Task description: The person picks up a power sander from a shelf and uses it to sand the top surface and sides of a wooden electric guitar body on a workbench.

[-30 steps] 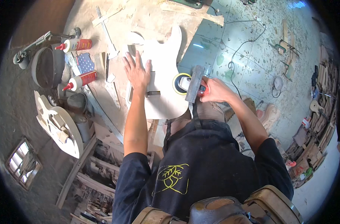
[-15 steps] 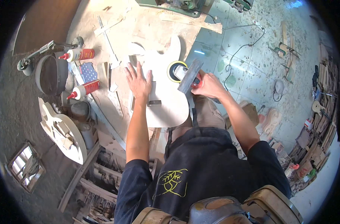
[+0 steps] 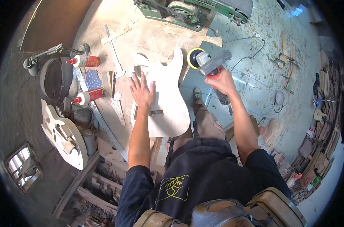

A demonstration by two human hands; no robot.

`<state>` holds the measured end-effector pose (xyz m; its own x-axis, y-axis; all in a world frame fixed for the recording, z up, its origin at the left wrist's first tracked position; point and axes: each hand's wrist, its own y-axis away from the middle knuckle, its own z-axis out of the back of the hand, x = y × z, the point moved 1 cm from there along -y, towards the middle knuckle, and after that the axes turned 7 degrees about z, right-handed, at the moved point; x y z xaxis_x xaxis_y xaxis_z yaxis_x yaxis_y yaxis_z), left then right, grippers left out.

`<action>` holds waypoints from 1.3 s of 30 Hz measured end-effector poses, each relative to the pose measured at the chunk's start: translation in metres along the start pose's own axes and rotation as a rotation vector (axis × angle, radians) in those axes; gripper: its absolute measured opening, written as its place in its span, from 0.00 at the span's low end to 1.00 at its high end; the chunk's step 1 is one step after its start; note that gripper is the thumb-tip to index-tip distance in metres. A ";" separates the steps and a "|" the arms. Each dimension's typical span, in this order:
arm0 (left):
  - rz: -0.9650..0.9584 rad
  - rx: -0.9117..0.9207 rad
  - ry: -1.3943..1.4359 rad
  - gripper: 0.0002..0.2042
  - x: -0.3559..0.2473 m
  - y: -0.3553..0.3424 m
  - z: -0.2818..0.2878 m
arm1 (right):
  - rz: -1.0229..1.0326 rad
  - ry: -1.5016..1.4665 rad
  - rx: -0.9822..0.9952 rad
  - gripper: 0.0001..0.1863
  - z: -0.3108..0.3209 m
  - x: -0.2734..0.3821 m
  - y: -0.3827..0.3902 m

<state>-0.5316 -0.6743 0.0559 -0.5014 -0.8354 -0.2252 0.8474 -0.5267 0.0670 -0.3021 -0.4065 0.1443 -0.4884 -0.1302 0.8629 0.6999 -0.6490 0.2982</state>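
A pale wooden guitar body (image 3: 172, 109) lies flat on the workbench, with a dark rectangular slot cut into it. My left hand (image 3: 142, 90) rests on its left part, fingers stretched and spread. Off its right edge, my right hand (image 3: 224, 81) is wrapped round the red and dark grip of a power sander (image 3: 204, 59). The sander's round yellow-rimmed pad points left, apart from the wood. A grey curved piece on the tool hides part of its body. The palm side of my right hand does not show.
Two white-and-red glue bottles (image 3: 86, 61) lie on the bench at left, near a round dark hoop (image 3: 55, 79). A metal square (image 3: 113, 49) lies beyond my left hand. A green machine (image 3: 183, 13) stands at the far edge. Another guitar body (image 3: 68, 140) is at lower left.
My right hand has lifted the sander off the guitar body and carried it to the right, past the bench edge. My left hand stays on the wood. The view has shifted slightly.
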 end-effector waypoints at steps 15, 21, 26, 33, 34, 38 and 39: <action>-0.130 0.215 0.129 0.43 -0.005 0.216 0.036 | -0.202 -0.415 -0.017 0.25 0.049 -0.052 0.085; 0.012 0.245 0.114 0.50 -0.012 0.241 0.016 | -0.275 -0.597 0.027 0.21 0.057 -0.076 0.086; -0.068 0.220 0.034 0.48 -0.021 0.238 0.002 | -0.224 -0.892 0.059 0.23 0.056 -0.056 0.080; -0.147 0.105 -0.132 0.43 -0.007 0.248 -0.009 | -0.261 -0.853 0.146 0.26 0.057 -0.069 0.079; -0.162 0.083 -0.215 0.41 0.002 0.251 -0.010 | -0.253 -0.842 0.159 0.26 0.061 -0.070 0.078; -0.164 0.042 -0.265 0.41 0.042 0.250 0.002 | -0.168 -0.688 0.277 0.22 0.065 -0.072 0.078; -0.073 0.150 -0.156 0.41 0.041 0.244 0.018 | -0.167 -0.648 0.269 0.22 0.068 -0.075 0.078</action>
<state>-0.3484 -0.8404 0.0806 -0.5914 -0.8021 -0.0824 0.7781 -0.5945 0.2029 -0.1755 -0.3966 0.1304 -0.2510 0.4797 0.8408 0.7876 -0.4038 0.4655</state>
